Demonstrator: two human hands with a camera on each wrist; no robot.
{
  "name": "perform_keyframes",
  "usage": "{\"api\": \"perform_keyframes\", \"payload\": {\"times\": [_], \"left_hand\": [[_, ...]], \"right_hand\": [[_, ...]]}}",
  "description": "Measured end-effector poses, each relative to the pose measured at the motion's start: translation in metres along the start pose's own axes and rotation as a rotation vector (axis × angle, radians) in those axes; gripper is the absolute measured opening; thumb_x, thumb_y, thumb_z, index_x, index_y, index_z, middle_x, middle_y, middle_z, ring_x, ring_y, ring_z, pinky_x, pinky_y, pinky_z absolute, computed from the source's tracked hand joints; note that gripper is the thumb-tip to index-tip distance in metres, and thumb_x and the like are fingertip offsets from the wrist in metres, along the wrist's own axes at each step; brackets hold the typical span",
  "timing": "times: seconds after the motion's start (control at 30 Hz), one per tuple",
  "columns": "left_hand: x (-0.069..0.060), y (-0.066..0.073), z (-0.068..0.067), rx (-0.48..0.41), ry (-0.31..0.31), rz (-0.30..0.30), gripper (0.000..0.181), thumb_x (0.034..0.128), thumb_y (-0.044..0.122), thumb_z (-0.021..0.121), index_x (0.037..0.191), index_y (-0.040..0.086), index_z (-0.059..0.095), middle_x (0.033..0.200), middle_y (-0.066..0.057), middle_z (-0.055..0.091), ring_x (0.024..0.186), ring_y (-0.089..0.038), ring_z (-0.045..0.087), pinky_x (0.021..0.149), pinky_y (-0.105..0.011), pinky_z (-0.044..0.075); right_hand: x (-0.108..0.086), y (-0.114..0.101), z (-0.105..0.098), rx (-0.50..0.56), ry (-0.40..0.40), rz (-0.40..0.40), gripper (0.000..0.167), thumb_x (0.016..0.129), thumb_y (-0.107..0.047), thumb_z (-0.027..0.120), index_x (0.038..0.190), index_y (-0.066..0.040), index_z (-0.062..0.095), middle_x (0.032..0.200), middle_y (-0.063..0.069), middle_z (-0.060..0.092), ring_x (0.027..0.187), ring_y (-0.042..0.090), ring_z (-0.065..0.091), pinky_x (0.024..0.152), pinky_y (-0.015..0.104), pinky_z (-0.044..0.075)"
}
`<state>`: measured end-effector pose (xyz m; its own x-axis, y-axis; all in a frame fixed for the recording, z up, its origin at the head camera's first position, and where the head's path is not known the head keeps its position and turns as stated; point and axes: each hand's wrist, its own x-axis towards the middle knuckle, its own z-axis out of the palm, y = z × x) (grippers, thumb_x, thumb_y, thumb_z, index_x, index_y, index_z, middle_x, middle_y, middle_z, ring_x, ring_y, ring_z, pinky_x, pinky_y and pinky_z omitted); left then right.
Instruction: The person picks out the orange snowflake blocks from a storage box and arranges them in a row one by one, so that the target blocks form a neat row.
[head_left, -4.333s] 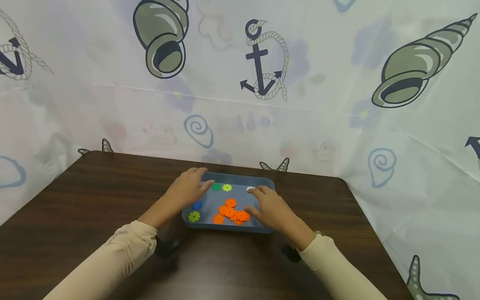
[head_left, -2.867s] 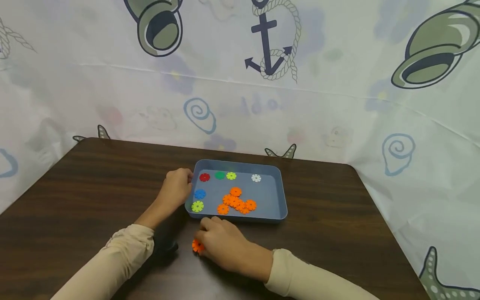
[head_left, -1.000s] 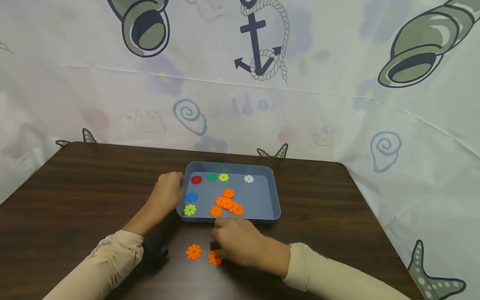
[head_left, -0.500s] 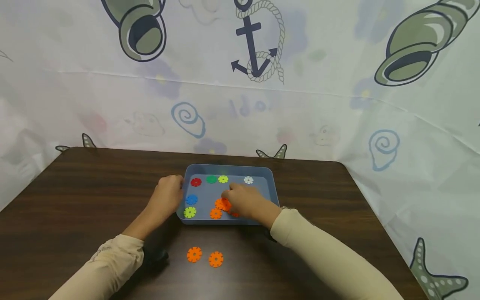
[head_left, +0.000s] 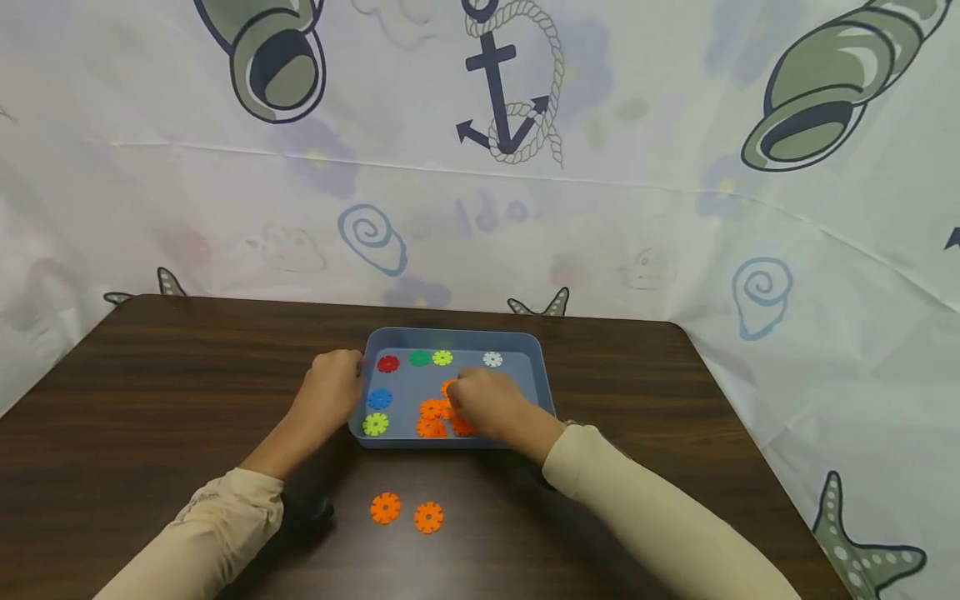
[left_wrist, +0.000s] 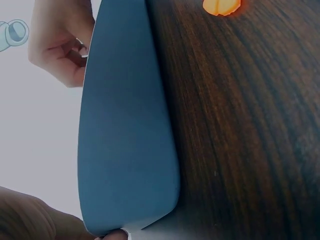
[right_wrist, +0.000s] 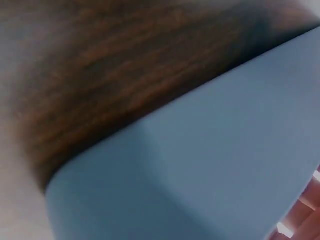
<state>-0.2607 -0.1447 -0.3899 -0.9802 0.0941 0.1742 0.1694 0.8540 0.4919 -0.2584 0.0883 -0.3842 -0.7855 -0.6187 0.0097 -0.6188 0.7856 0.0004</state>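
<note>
The blue-grey tray [head_left: 453,444] stands on the table, its left wall gripped by my left hand [head_left: 330,387]; in the left wrist view the fingertips [left_wrist: 116,235] show at its edge. My right hand [head_left: 495,406] is inside the tray, fingers curled down among overlapping orange discs [head_left: 431,409]; whether they pinch one is hidden. In the left wrist view the right hand [left_wrist: 62,47] appears beyond the tray wall. Two orange discs, left [head_left: 386,508] and right [head_left: 428,517], lie side by side on the table in front of the tray.
The tray also holds red [head_left: 387,364], green [head_left: 420,357], yellow [head_left: 442,357], white [head_left: 492,359], blue [head_left: 379,399] and yellow-green [head_left: 376,424] discs along its back and left side. Patterned cloth [head_left: 420,100] hangs behind the dark wooden table [head_left: 187,358].
My right hand laid two orange discs on the table, then went back into the tray, where orange discs have shifted. My left hand moved onto the tray's left wall and stayed there.
</note>
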Motion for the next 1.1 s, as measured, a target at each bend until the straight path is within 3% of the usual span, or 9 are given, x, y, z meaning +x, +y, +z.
{"api": "perform_keyframes", "payload": {"times": [0.1,0.23,0.4,0.5,0.63,0.73,0.87,1.0,1.1], "left_hand": [[-0.001,-0.002,0.000,-0.005,-0.003,-0.004,0.023,0.0922,-0.005,0.059,0.111,-0.015,0.066,0.106,-0.031,0.068,0.086,-0.035,0.066,0.077,-0.049,0.060],[-0.002,-0.003,0.000,-0.004,0.006,0.012,0.022,0.0914,-0.006,0.060,0.109,-0.016,0.066,0.104,-0.030,0.068,0.083,-0.034,0.066,0.075,-0.048,0.061],[-0.002,-0.004,0.002,0.001,0.008,0.020,0.021,0.0905,-0.007,0.061,0.109,-0.016,0.066,0.103,-0.031,0.068,0.081,-0.034,0.066,0.072,-0.047,0.061],[-0.003,-0.003,0.003,0.003,0.009,0.023,0.022,0.0900,-0.007,0.061,0.109,-0.016,0.066,0.104,-0.031,0.068,0.082,-0.034,0.067,0.073,-0.047,0.061],[-0.002,-0.002,0.003,0.005,0.028,0.033,0.020,0.0896,-0.007,0.062,0.107,-0.016,0.067,0.102,-0.030,0.068,0.082,-0.034,0.067,0.073,-0.048,0.061],[-0.002,-0.002,0.002,0.006,0.024,0.029,0.020,0.0897,-0.007,0.062,0.108,-0.016,0.067,0.101,-0.030,0.068,0.082,-0.034,0.067,0.074,-0.049,0.061],[-0.002,0.000,0.001,0.008,0.015,0.036,0.021,0.0896,-0.007,0.063,0.108,-0.015,0.067,0.101,-0.029,0.068,0.082,-0.034,0.066,0.074,-0.048,0.061],[0.000,0.001,-0.002,0.015,0.032,0.054,0.020,0.0892,-0.007,0.062,0.107,-0.016,0.067,0.100,-0.030,0.068,0.082,-0.034,0.066,0.074,-0.049,0.060],[-0.001,0.001,-0.003,0.014,0.022,0.042,0.022,0.0901,-0.007,0.061,0.109,-0.016,0.067,0.103,-0.031,0.068,0.085,-0.035,0.067,0.075,-0.050,0.060]], "right_hand": [[-0.004,0.002,-0.003,0.109,0.022,-0.004,0.010,0.093,-0.016,0.072,0.084,-0.012,0.070,0.082,-0.001,0.060,0.072,0.011,0.055,0.059,0.021,0.048],[-0.008,0.005,-0.009,0.182,-0.026,0.012,0.007,0.090,-0.017,0.076,0.092,-0.011,0.074,0.092,0.003,0.065,0.080,0.014,0.059,0.067,0.024,0.052],[-0.008,0.007,-0.005,0.125,-0.129,0.005,0.016,0.081,-0.021,0.085,0.093,-0.016,0.076,0.099,0.000,0.067,0.088,0.014,0.061,0.069,0.025,0.054],[-0.007,0.007,0.002,0.100,-0.145,-0.009,0.013,0.082,-0.018,0.084,0.091,-0.016,0.075,0.096,-0.002,0.065,0.089,0.013,0.062,0.067,0.023,0.054],[-0.009,0.009,-0.001,0.162,-0.109,-0.022,0.008,0.085,-0.016,0.081,0.086,-0.012,0.074,0.089,-0.002,0.066,0.081,0.012,0.061,0.066,0.021,0.053],[-0.019,0.010,-0.018,0.248,-0.050,-0.042,0.007,0.087,-0.016,0.078,0.083,-0.011,0.075,0.083,-0.002,0.069,0.071,0.009,0.059,0.062,0.020,0.050],[-0.045,0.000,-0.043,0.313,-0.005,-0.178,0.007,0.085,-0.019,0.080,0.085,-0.012,0.077,0.080,-0.005,0.073,0.066,0.004,0.059,0.060,0.014,0.048],[-0.068,-0.023,-0.037,0.326,-0.120,-0.263,0.012,0.079,-0.021,0.084,0.084,-0.015,0.075,0.075,-0.010,0.070,0.064,-0.004,0.056,0.059,0.008,0.045],[-0.075,-0.036,-0.019,0.308,-0.207,-0.217,0.016,0.077,-0.023,0.086,0.080,-0.019,0.071,0.070,-0.015,0.064,0.060,-0.007,0.052,0.057,0.007,0.044]]}}
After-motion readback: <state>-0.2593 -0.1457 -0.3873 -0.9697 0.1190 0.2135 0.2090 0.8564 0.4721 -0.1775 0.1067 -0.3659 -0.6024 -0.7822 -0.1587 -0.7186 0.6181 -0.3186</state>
